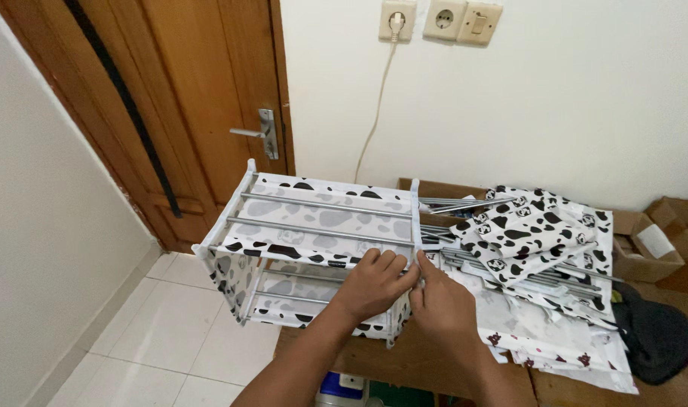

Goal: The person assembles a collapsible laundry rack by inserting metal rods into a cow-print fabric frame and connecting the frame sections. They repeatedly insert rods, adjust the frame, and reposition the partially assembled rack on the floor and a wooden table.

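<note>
A small rack point(314, 218) of white plastic ends, silver metal tubes and cow-patterned black-and-white fabric stands on a wooden table point(404, 362). My left hand point(374, 285) lies curled over the rack's near right corner, fingers on the fabric edge. My right hand point(443, 301) presses beside it, its fingertips pinching at the same corner by the white plastic end piece point(415, 226). What the fingers grip is hidden under the hands.
A heap of cow-patterned fabric point(532, 234) and loose metal tubes point(562, 283) lies to the right. Cardboard boxes point(653, 249) and a dark cloth point(657, 335) sit further right. A wooden door point(200, 98), wall sockets point(442, 19) and a white tiled floor point(155, 332) surround the table.
</note>
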